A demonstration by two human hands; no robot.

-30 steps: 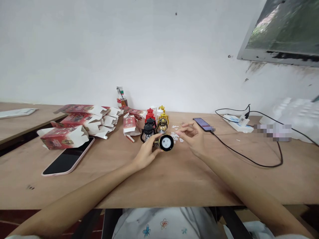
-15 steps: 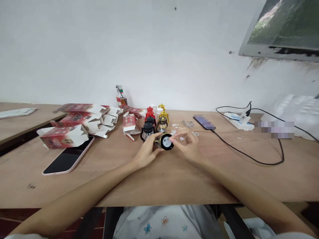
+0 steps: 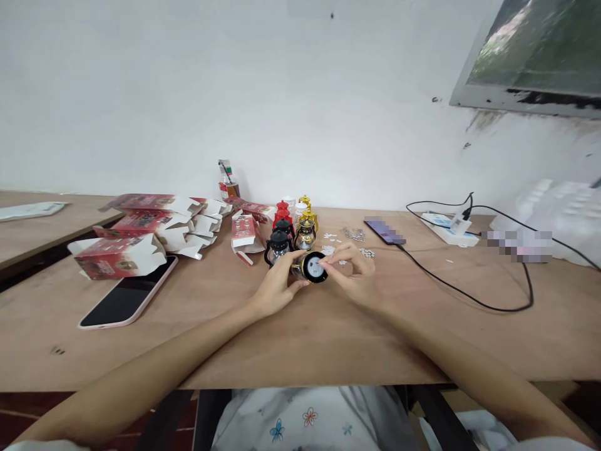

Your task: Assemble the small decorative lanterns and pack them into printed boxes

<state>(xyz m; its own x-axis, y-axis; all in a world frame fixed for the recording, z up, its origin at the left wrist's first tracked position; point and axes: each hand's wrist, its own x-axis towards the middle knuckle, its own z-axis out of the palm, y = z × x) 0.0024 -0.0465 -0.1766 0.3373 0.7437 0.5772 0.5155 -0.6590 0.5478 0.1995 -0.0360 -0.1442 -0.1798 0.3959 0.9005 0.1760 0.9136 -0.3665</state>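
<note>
My left hand (image 3: 278, 285) is wrapped round a small black-and-gold lantern (image 3: 313, 268), tipped so its round base faces me. The base has a black rim and a pale disc with dark marks in the middle. At the right edge of that disc, my right hand (image 3: 353, 270) has thumb and forefinger pinched together; anything between them is too small to make out. Just behind my left hand stands a black lantern (image 3: 278, 244). A gold-and-black lantern (image 3: 306, 233) and a red lantern (image 3: 282, 208) are among several others grouped behind it.
Open red-and-white cardboard boxes (image 3: 122, 257) lie to the left, over a phone (image 3: 129, 297). Small white pieces (image 3: 328, 250), round cells (image 3: 367, 253) and thin metal bits (image 3: 354, 234) lie behind my right hand. Farther right are a second phone (image 3: 384, 230), a black cable (image 3: 462, 297) and a power strip (image 3: 448, 230).
Hardly anything differs. Both hands keep their hold at the lantern's base, and my right fingers have shifted only slightly. The view has moved a little.
</note>
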